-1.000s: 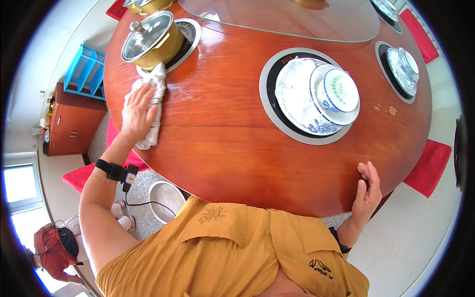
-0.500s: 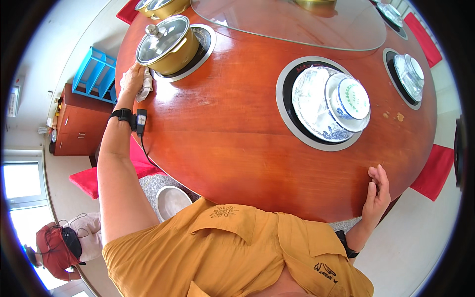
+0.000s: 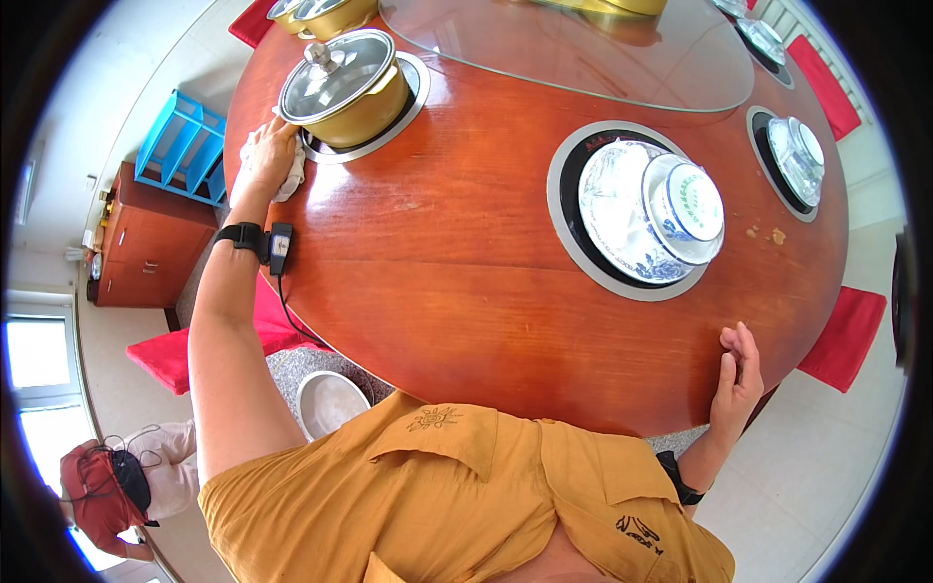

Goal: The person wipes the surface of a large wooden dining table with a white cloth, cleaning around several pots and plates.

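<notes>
My left hand reaches far out to the left edge of the table and presses on a crumpled white cloth. Right beside its fingertips stands a gold pot with a glass lid, on a round black hot plate set into the tabletop. Over at the right, my right hand rests by the near table edge, fingers loosely stretched, thumb apart and nothing held. Between the hands, farther in, a wrapped stack of blue-and-white dishes sits on another hot plate, a small bowl upside down on top.
A glass turntable covers the table's middle. More wrapped dishes lie at the right, near brown spots on the wood. Red chairs surround the table. A pale basin is on the floor below. A person stands far left.
My left hand has shifted slightly with the cloth, still beside the pot. My right hand has stayed put. The view has tilted a little, and the person at far left has moved.
</notes>
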`<state>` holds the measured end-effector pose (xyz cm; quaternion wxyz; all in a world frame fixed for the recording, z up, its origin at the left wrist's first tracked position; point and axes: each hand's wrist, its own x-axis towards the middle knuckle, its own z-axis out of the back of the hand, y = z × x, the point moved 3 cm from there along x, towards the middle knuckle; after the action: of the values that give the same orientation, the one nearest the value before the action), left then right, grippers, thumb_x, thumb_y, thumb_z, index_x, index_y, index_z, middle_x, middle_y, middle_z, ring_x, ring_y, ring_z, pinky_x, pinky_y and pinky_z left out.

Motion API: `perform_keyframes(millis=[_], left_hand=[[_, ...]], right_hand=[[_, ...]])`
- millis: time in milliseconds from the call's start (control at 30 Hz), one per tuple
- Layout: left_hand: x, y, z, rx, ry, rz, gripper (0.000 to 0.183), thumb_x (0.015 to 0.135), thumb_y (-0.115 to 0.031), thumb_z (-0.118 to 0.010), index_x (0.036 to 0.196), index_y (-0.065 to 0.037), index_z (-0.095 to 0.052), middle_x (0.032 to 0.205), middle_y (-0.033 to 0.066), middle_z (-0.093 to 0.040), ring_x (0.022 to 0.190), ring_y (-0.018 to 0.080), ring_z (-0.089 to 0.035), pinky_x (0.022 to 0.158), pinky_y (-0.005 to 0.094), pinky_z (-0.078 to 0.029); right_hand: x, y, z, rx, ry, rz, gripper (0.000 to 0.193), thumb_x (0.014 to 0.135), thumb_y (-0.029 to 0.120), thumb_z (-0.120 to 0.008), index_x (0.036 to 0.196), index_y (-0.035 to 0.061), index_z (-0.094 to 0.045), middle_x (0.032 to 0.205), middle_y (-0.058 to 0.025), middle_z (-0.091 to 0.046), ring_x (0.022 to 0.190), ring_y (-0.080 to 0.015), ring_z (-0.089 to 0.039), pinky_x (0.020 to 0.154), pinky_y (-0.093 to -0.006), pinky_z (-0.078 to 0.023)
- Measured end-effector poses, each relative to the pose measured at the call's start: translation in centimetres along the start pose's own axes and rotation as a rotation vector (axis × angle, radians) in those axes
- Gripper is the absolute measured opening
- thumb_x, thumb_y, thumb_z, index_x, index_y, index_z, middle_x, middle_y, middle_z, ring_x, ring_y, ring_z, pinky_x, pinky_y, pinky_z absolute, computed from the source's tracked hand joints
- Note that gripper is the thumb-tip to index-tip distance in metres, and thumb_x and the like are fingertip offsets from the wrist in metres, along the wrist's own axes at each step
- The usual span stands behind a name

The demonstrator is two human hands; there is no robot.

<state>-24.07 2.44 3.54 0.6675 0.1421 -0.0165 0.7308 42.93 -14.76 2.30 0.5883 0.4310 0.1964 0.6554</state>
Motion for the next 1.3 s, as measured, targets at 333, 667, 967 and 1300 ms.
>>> perform_keyframes(millis=[333, 667, 967, 1300], left_hand=[[0.4, 1.2, -0.9, -0.016, 0.263, 0.139, 0.043, 0.093, -0.027, -0.038, 0.129, -0.007, -0.049, 0.133, 0.0183, -0.049, 0.129, 0.032, -0.039, 0.107, 0.0423, -0.03], [-9.6, -5.5, 2.1, -0.235, -0.067, -0.257, 0.036, 0.092, -0.019, -0.047, 0.123, -0.001, -0.053, 0.132, 0.0173, -0.05, 0.121, 0.0369, -0.045, 0.104, 0.043, -0.034], [-13.4, -16.4, 6.9, -0.379, 0.034, -0.689, 0.048, 0.078, -0.011, -0.056, 0.125, -0.002, -0.052, 0.135, 0.0171, -0.047, 0.12, 0.0387, -0.045, 0.1, 0.0505, -0.034], [-15.0, -28.8, 10.2, -0.649, 0.095, -1.369, 0.042, 0.08, -0.023, -0.057, 0.118, -0.004, -0.06, 0.13, 0.0151, -0.054, 0.115, 0.0367, -0.051, 0.093, 0.0498, -0.04]], right_hand=[[-0.3, -0.1, -0.2, 0.004, -0.005, 0.002, 0.033, 0.093, 0.002, -0.05, 0.125, -0.002, -0.055, 0.107, -0.0133, -0.066, 0.097, -0.0198, -0.063, 0.088, -0.0297, -0.048], [-1.1, -0.6, 0.2, 0.06, -0.027, 0.042, 0.034, 0.094, 0.007, -0.051, 0.126, -0.004, -0.053, 0.109, -0.0162, -0.066, 0.101, -0.0228, -0.064, 0.09, -0.0315, -0.048], [-1.0, 0.4, 0.2, 0.069, -0.037, 0.074, 0.034, 0.09, 0.0, -0.053, 0.124, -0.0043, -0.056, 0.108, -0.0167, -0.067, 0.099, -0.0228, -0.065, 0.089, -0.0309, -0.049], [-0.5, 2.0, 0.0, -0.07, -0.028, 0.08, 0.033, 0.088, 0.007, -0.062, 0.12, 0.0005, -0.059, 0.106, -0.0139, -0.068, 0.099, -0.0232, -0.065, 0.087, -0.0306, -0.05]])
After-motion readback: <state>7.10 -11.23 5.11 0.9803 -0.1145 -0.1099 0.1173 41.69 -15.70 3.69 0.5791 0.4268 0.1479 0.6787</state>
